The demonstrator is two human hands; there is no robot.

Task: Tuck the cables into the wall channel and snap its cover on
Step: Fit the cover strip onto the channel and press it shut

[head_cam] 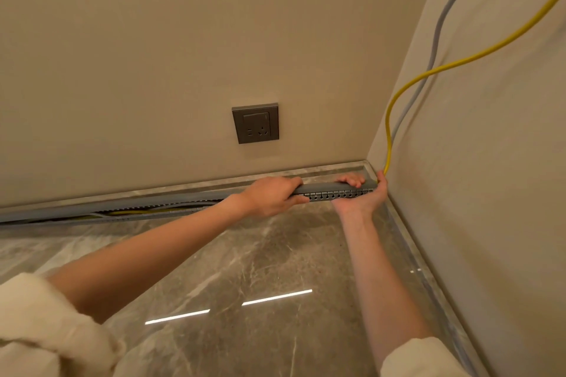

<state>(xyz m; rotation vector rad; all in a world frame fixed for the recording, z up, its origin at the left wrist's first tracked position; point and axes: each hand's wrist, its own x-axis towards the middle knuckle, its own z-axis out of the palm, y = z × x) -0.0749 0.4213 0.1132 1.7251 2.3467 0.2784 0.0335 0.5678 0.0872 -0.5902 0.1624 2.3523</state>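
Observation:
A grey slotted channel (335,195) runs along the foot of the back wall. Its grey cover (321,186) lies on top of it at the right end, near the corner. My left hand (272,196) grips the cover and channel from above, fingers over the top and thumb in front. My right hand (364,193) clasps the right end, fingers curled over the cover. Further left the channel (153,210) lies uncovered, with yellow and grey cables inside. A yellow cable (407,87) and a grey cable (435,49) drop down the right wall into the corner.
A grey wall socket (255,123) sits on the back wall above the channel. A marble skirting (183,190) lines both walls. The glossy marble floor (245,269) reflects ceiling lights. My cream sleeves show at the bottom.

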